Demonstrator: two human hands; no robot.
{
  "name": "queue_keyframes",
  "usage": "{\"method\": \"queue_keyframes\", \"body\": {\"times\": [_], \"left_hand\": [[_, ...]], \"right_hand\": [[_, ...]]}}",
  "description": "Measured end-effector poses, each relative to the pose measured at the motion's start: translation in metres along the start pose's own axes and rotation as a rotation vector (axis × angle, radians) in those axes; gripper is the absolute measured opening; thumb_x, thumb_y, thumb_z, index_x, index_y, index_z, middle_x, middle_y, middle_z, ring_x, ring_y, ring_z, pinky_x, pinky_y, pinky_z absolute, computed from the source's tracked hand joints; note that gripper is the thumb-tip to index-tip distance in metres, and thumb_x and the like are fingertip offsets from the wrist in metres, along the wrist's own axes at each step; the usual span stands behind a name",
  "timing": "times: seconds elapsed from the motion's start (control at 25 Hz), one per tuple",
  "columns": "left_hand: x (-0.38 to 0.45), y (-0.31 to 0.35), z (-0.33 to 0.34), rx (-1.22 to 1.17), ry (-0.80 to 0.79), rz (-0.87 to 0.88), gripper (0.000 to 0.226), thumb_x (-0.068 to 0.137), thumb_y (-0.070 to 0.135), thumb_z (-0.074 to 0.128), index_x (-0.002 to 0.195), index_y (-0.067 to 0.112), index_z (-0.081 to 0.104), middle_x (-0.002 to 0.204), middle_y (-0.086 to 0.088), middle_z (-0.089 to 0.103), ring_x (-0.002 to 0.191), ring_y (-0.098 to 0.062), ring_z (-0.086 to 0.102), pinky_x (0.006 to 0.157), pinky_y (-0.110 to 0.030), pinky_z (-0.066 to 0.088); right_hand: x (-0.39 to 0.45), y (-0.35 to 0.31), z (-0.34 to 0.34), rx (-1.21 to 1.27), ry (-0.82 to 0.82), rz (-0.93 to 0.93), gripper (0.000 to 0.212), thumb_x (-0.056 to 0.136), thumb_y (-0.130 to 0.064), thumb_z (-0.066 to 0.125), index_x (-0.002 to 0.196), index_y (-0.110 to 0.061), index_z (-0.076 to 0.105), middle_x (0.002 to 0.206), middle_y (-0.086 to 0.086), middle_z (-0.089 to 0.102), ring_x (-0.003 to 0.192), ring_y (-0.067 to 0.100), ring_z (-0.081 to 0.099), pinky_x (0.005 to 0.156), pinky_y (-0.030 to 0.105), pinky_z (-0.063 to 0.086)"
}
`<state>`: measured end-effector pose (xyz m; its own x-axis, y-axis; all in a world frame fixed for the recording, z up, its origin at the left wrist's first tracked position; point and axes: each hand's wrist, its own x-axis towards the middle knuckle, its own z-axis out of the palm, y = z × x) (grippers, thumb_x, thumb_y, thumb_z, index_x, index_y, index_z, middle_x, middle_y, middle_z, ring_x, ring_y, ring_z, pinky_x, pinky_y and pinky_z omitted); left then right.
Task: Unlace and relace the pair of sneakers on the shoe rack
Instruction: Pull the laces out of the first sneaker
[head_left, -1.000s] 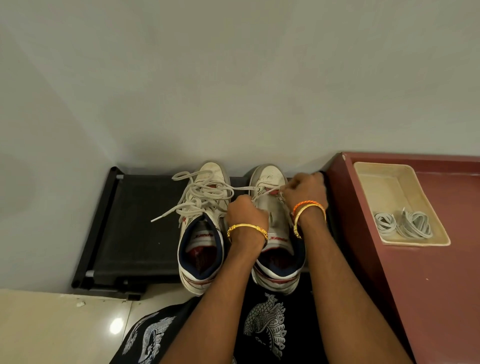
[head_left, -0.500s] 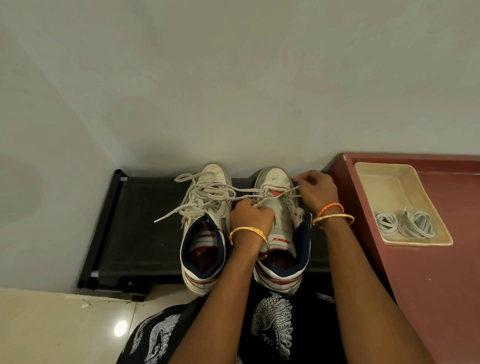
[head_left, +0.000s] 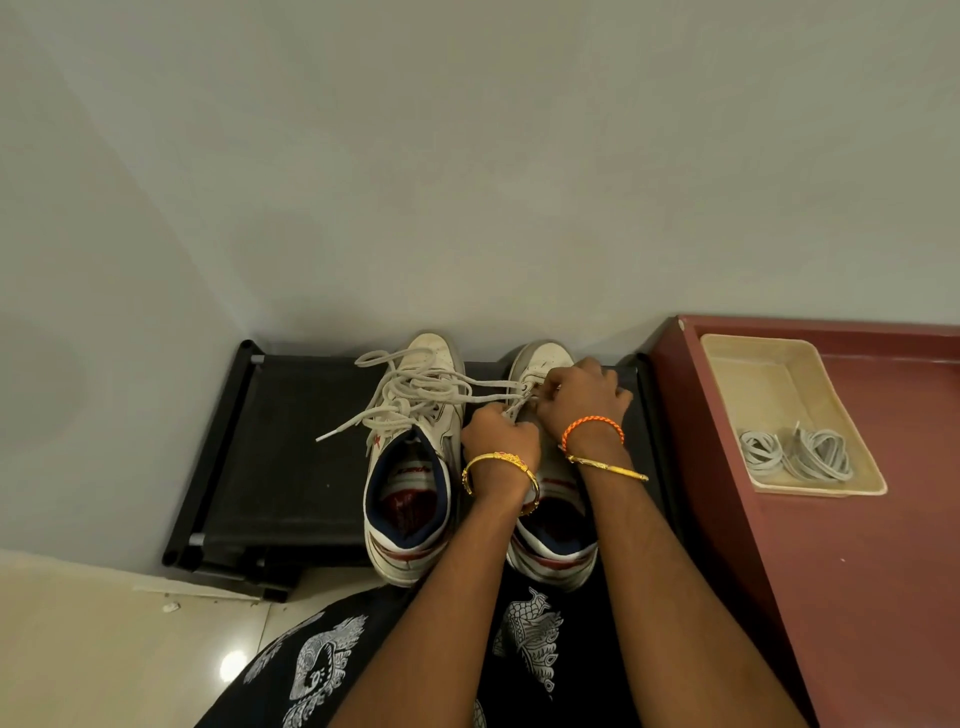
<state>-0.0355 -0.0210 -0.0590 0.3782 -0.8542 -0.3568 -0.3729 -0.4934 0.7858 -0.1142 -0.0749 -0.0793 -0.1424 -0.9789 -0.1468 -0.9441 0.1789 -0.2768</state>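
Two white sneakers with navy collars stand side by side on a black shoe rack (head_left: 291, 457), toes to the wall. The left sneaker (head_left: 410, 467) has loose off-white laces (head_left: 410, 389) piled over its tongue. Both hands work over the right sneaker (head_left: 550, 540). My left hand (head_left: 498, 431) pinches a lace strand that runs left across the other shoe. My right hand (head_left: 584, 395) pinches the lace near the front eyelets of the right sneaker. Its tongue and eyelets are mostly hidden by my hands.
A maroon cabinet top (head_left: 841, 571) adjoins the rack on the right. On it sits a cream tray (head_left: 769, 374) holding two coiled grey laces (head_left: 800, 454). A grey wall stands behind; pale floor tiles (head_left: 93, 649) lie at lower left.
My right hand moved from the shoe's right side back over the front eyelets, close to my left hand. The left hand stayed on its lace strand.
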Motion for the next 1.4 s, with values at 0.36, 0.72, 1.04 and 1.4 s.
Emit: {"method": "queue_keyframes", "body": {"times": [0.36, 0.72, 1.04, 1.4], "left_hand": [[-0.001, 0.001, -0.001, -0.061, 0.077, -0.057, 0.022, 0.084, 0.0, 0.049, 0.096, -0.006, 0.066, 0.095, -0.02, 0.067, 0.075, -0.028, 0.054, 0.061, -0.028, 0.034], [-0.004, 0.003, -0.003, -0.094, 0.073, -0.045, 0.031, 0.084, 0.0, 0.049, 0.108, 0.002, 0.067, 0.104, -0.017, 0.068, 0.095, -0.032, 0.06, 0.067, -0.026, 0.036], [-0.004, -0.001, -0.003, -0.074, 0.084, -0.019, 0.026, 0.081, -0.001, 0.049, 0.097, -0.001, 0.069, 0.097, -0.02, 0.068, 0.095, -0.036, 0.06, 0.066, -0.026, 0.035], [-0.003, 0.002, -0.003, -0.125, 0.125, -0.08, 0.032, 0.086, -0.002, 0.047, 0.11, 0.003, 0.067, 0.11, -0.014, 0.067, 0.104, -0.032, 0.06, 0.07, -0.022, 0.034]], "right_hand": [[-0.005, 0.068, -0.03, 0.629, 0.443, 0.524, 0.019, 0.086, -0.021, 0.061, 0.096, -0.005, 0.065, 0.106, 0.02, 0.064, 0.102, 0.039, 0.058, 0.082, 0.039, 0.045], [-0.002, 0.026, -0.022, 0.399, 0.191, 0.054, 0.028, 0.079, -0.016, 0.063, 0.107, -0.013, 0.067, 0.116, 0.01, 0.062, 0.113, 0.033, 0.053, 0.096, 0.047, 0.044], [-0.003, -0.013, -0.001, 0.154, -0.092, 0.025, 0.016, 0.087, -0.02, 0.057, 0.098, -0.022, 0.068, 0.108, 0.005, 0.067, 0.116, 0.029, 0.05, 0.102, 0.043, 0.028], [-0.018, 0.04, -0.045, 0.557, 0.538, 0.35, 0.013, 0.084, -0.012, 0.06, 0.093, -0.012, 0.069, 0.1, 0.011, 0.067, 0.095, 0.028, 0.06, 0.078, 0.031, 0.042]]}}
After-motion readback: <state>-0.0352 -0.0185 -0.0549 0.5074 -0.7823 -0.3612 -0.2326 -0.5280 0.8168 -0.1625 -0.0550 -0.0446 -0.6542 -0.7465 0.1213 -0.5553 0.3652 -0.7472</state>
